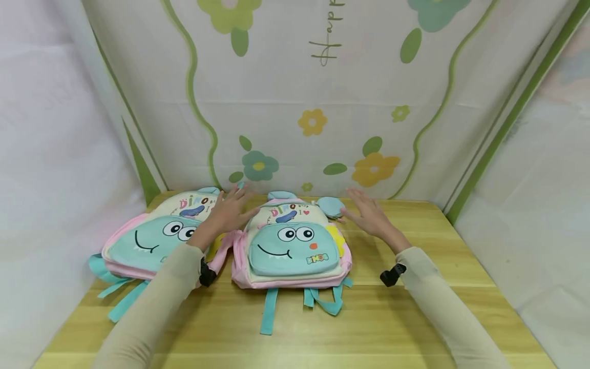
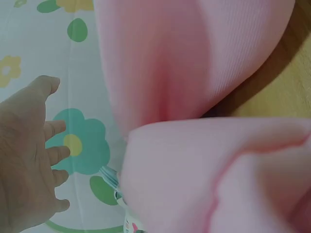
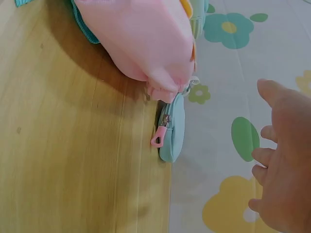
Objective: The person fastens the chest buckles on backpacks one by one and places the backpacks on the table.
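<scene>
Two matching children's backpacks in pink, cream and light blue, each with a cartoon face, lie front side up. In the head view the middle backpack point(image 1: 286, 256) is between my hands, and the left backpack point(image 1: 147, 241) is partly hidden by my left arm. My left hand point(image 1: 228, 211), fingers spread, hovers around the gap between the two bags' tops and holds nothing. Fingers extended, my right hand point(image 1: 371, 215) is just right of a small round blue pouch point(image 1: 331, 206) beside the middle bag. Pink bag fabric point(image 2: 170, 179) fills much of the left wrist view.
The bags lie on a wood-grain table point(image 1: 415, 318). Behind it hangs a white cloth point(image 1: 276, 82) printed with flowers, and further white cloth walls stand at both sides. Teal straps point(image 1: 269, 312) trail from the bags toward the front.
</scene>
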Available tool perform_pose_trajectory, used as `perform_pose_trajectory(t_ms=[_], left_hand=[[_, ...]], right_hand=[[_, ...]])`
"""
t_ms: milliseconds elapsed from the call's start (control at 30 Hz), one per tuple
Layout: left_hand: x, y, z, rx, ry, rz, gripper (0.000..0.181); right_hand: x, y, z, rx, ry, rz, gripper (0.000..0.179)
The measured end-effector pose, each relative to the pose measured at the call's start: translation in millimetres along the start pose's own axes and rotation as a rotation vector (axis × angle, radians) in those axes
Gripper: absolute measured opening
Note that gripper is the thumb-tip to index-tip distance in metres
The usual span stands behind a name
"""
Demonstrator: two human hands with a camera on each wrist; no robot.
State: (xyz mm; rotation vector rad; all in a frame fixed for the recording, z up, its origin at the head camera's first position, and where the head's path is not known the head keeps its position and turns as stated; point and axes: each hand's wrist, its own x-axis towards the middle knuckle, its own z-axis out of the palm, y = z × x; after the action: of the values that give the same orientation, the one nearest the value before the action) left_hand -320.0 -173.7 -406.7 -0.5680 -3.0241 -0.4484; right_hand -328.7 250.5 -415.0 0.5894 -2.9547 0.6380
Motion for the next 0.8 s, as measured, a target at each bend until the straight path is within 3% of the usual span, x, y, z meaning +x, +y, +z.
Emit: perform_pose_trajectory(t_ms=[200, 467, 633, 800], left_hand=[[-2.2, 1.0, -6.7, -0.066, -0.014, 0.017, 0.072], [-9.0, 4.3, -12.4, -0.155, -0.036, 0.057, 0.075], [-16.0, 5.9, -10.8, -0.222, -0.046, 0.139, 0.075], [-25.2, 3.9, -3.8, -0.25, -0.118, 0.161, 0.083]], right_hand=[[-2.5, 2.8, -0.6, 0.071, 0.018, -0.049, 0.074], [-12.7, -1.1, -4.6, 0.231, -0.033, -0.064, 0.072], [-20.2, -2.3, -2.0, 0.336, -0.095, -0.045, 0.072], [-25.0, -2.3, 3.8, 0.409, -0.131, -0.047, 0.069]])
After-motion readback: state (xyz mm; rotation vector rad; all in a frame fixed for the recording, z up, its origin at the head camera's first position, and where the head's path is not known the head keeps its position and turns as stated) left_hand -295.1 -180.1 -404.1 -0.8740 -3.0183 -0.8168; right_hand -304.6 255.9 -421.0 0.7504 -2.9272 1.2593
